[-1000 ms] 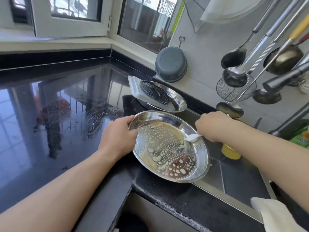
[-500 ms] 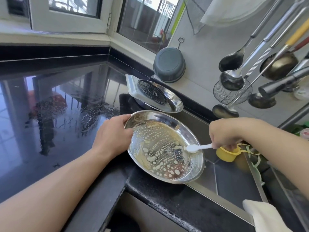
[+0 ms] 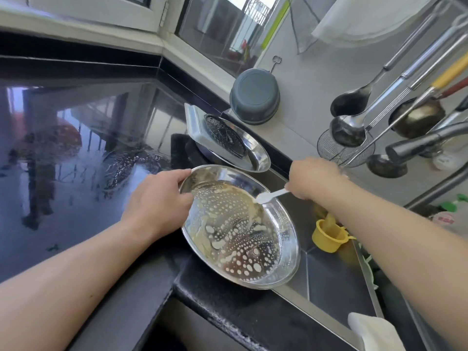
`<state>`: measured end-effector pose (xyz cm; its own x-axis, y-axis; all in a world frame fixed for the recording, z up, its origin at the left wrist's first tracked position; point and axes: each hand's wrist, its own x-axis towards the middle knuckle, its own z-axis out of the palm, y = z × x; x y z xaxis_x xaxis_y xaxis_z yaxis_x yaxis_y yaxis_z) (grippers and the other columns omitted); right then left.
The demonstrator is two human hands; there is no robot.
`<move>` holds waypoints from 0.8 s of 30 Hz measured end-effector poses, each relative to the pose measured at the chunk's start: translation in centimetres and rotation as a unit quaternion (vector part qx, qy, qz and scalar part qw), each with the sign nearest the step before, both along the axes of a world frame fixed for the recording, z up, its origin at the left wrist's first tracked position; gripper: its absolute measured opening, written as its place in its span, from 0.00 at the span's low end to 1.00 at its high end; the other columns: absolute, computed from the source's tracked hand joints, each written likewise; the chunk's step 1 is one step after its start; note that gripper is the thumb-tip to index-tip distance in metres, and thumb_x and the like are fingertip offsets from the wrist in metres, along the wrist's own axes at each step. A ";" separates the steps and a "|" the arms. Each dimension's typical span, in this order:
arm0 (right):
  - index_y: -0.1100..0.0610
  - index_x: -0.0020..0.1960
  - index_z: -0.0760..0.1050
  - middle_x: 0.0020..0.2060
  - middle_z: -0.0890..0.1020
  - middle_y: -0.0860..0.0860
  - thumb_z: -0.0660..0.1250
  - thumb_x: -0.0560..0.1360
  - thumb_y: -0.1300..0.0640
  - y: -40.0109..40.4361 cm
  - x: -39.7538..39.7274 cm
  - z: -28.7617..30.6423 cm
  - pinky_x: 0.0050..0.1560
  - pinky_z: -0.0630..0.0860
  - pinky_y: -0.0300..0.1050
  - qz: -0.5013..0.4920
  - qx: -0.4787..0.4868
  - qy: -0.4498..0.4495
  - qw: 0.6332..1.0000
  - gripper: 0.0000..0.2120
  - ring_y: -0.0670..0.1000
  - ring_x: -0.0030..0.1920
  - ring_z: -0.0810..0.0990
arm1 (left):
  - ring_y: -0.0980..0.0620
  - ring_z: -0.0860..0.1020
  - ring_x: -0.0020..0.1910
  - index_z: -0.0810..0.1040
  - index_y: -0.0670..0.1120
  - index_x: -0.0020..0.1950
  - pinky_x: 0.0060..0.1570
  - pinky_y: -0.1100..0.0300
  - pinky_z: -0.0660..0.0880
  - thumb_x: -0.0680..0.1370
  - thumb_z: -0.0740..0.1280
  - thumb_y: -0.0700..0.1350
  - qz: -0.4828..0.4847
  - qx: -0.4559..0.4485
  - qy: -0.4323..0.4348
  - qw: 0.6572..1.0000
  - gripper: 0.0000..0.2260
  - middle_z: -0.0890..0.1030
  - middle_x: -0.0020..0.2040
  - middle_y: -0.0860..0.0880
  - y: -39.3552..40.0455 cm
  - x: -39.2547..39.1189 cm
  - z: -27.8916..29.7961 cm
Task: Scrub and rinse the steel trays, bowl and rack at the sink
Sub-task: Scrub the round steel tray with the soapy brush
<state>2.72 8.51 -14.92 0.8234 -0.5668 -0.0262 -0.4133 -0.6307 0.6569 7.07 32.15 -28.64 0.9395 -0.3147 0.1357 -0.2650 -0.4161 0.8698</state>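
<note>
A round steel tray (image 3: pixel 286 252) rests tilted on the sink's edge, its inside dotted with pale greasy residue. My left hand (image 3: pixel 157 203) grips its left rim. My right hand (image 3: pixel 314 178) holds a small white brush (image 3: pixel 268 195), whose head touches the tray's upper right inside. Behind it a second oval steel tray (image 3: pixel 255 153) holds a round wire rack (image 3: pixel 224 139) and leans on a rectangular steel tray (image 3: pixel 193 117).
The sink basin (image 3: pixel 326 277) lies to the right, with a yellow cup (image 3: pixel 328 236) in it. A grey bowl (image 3: pixel 254 97) leans on the wall. Ladles and a strainer (image 3: pixel 339 148) hang at right beside the faucet (image 3: pixel 417 143). A white cloth (image 3: pixel 372 330) lies at the sink's front edge. The glossy black counter (image 3: pixel 76 173) spreads to the left.
My right hand drew back from the tray's centre to its upper right, showing the brush handle. The left hand kept its grip on the rim.
</note>
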 end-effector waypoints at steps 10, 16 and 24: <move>0.57 0.64 0.78 0.40 0.77 0.49 0.67 0.81 0.54 2.7 -3.4 2.5 0.38 0.74 0.38 -0.110 0.018 0.224 0.968 0.13 0.54 0.48 0.78 | 0.41 0.78 0.57 0.82 0.59 0.63 0.50 0.51 0.75 0.76 0.65 0.44 0.013 0.027 -0.015 0.999 0.19 0.86 0.54 0.52 -0.2 0.2 -0.3; 0.57 0.64 0.77 0.57 0.80 0.53 0.64 0.78 0.62 3.0 -1.8 -0.3 0.47 0.73 0.50 -0.056 -0.055 0.117 0.990 0.15 0.59 0.58 0.79 | 0.45 0.79 0.51 0.84 0.59 0.60 0.48 0.52 0.77 0.74 0.66 0.43 0.001 0.002 -0.005 1.000 0.18 0.87 0.48 0.55 0.1 0.4 -0.3; 0.53 0.53 0.79 0.40 0.75 0.51 0.65 0.82 0.52 1.6 1.1 -2.1 0.37 0.69 0.47 0.183 -0.098 -0.038 0.977 0.06 0.58 0.46 0.83 | 0.43 0.80 0.54 0.83 0.60 0.60 0.51 0.50 0.77 0.74 0.65 0.48 -0.008 -0.009 0.003 1.000 0.17 0.87 0.50 0.54 0.3 0.2 0.1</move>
